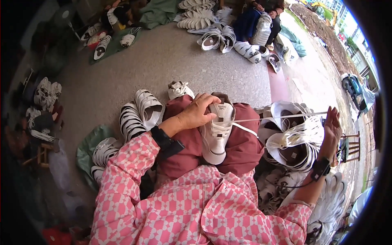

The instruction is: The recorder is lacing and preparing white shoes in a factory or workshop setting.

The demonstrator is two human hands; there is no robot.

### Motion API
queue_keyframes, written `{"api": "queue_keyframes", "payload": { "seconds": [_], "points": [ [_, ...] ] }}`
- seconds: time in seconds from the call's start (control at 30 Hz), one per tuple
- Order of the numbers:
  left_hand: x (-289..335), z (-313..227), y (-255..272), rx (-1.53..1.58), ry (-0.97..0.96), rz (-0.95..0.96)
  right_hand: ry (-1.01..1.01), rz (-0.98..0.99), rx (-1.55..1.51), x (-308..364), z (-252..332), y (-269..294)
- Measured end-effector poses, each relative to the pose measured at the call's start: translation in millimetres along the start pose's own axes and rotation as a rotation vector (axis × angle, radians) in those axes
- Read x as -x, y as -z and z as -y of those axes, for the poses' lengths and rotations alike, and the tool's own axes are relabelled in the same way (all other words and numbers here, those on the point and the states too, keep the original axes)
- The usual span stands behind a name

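A white lace-up sneaker (214, 142) lies between my thighs, its toe toward me and its tongue away from me. My left hand (199, 109) grips it near the tongue, with fingers across its left side. From its partly laced eyelets a white shoelace (281, 117) runs taut to the right. My right hand (332, 126) is raised far out to that side and closed on the lace. The other lace end (245, 130) hangs over my right thigh.
Nested shoe uppers (136, 112) stand left of my knees. Right of me are more uppers (286, 153) and a bundle of white laces (304, 132). Another shoe (179, 90) sits beyond my left knee. Across the floor, a seated person (267, 10) handles white shoes.
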State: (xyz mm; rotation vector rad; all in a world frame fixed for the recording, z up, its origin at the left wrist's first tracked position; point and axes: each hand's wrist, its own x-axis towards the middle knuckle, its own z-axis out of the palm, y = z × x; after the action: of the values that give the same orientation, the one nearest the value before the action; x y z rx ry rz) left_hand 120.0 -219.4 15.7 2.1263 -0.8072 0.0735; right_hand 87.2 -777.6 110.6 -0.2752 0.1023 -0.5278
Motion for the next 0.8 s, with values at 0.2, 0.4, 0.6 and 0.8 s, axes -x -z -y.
{"api": "queue_keyframes", "payload": {
  "seconds": [0.2, 0.4, 0.6, 0.8],
  "points": [
    [-7.3, 6.3, 0.9, 0.027, 0.219, -0.044, -0.569, 0.940, -0.073, 108.3, -74.3, -87.4],
    [-46.8, 1.1, -9.5, -0.088, 0.125, 0.110, -0.759, 1.916, 0.047, 212.8, -118.2, -181.0],
    [-32.5, -4.4, 5.0, 0.240, 0.311, 0.230, -0.196, 1.018, 1.592, 202.5, -172.5, -117.9],
    [-40.1, 13.3, -0.1, 0.744, 0.380, 0.368, 0.235, 1.302, 2.039, 177.0, -265.0, -5.0]
  ]
}}
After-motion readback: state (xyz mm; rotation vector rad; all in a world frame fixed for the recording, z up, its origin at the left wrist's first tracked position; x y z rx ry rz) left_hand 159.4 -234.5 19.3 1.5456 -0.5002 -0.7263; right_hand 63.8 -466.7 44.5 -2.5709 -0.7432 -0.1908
